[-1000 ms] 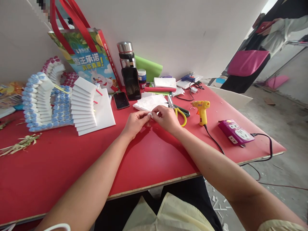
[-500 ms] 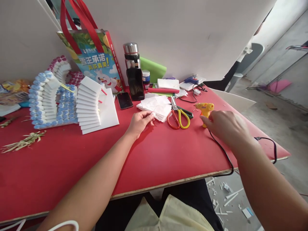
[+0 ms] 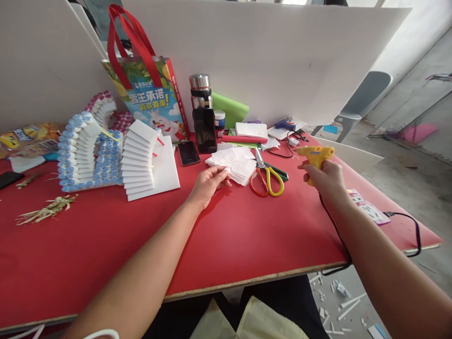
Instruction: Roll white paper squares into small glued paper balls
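My right hand (image 3: pixel 323 178) is wrapped round the handle of a yellow glue gun (image 3: pixel 315 154), lifted above the red table (image 3: pixel 106 245), its black cord trailing off the front edge. My left hand (image 3: pixel 208 182) rests on the table, fingers pinched on a small white paper piece (image 3: pixel 226 171) next to a stack of white paper squares (image 3: pixel 235 161). Red and yellow handled scissors (image 3: pixel 265 176) lie between my hands.
A white and blue stepped paper model (image 3: pixel 106 153) stands at the left. A printed bag with red handles (image 3: pixel 151 94), a steel flask (image 3: pixel 200 90), two phones (image 3: pixel 204 129) and green paper (image 3: pixel 229 108) line the back. A purple power strip (image 3: pixel 367 209) lies at the right.
My right hand left the paper piece, reached right and picked up the glue gun. My left hand stayed holding the white piece. The camera view shifted slightly.
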### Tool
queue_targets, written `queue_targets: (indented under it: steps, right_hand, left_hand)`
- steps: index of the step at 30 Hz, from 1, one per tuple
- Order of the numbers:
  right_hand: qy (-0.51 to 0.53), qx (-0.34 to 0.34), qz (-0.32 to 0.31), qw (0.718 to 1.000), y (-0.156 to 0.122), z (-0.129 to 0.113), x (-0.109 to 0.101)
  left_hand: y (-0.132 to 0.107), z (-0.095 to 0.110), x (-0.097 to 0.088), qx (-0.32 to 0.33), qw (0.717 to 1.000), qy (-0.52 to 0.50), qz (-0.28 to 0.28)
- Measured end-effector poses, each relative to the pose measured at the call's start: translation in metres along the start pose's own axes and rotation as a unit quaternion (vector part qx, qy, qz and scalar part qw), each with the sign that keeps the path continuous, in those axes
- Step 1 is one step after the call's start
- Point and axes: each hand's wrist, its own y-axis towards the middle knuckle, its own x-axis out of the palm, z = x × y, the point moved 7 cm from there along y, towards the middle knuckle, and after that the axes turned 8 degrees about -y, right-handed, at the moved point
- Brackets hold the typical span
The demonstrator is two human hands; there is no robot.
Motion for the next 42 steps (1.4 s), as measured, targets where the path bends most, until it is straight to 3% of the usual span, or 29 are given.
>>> queue_targets:
  steps: [2,4,8,13,23,42]
  right_hand:
    - [0.156,-0.003,-0.039,0.987,-0.011,-0.025,0.008]
    - [0.238,-0.01,-0.105,0.966,-0.023,-0.052,0.027]
    - [0.266,-0.029,-0.253,0.93,-0.052,-0.085,0.084]
    - [0.258,-0.08,-0.346,0.899,-0.084,-0.084,0.126]
    - [0.234,-0.105,-0.356,0.899,-0.094,-0.086,0.125]
    - [0.221,-0.093,-0.35,0.906,-0.095,-0.088,0.124]
  left_hand:
    - [0.001,0.0,0.001,-0.003,1.0,-0.012,-0.003]
    - [0.002,0.0,-0.003,0.004,1.0,-0.02,0.008]
    - [0.006,0.002,-0.017,0.027,0.998,-0.023,0.051]
    - [0.008,0.002,-0.023,0.033,0.997,-0.034,0.068]
    - [0.006,0.001,-0.02,0.027,0.997,-0.008,0.067]
    - [0.004,0.003,-0.015,0.017,0.998,-0.019,0.057]
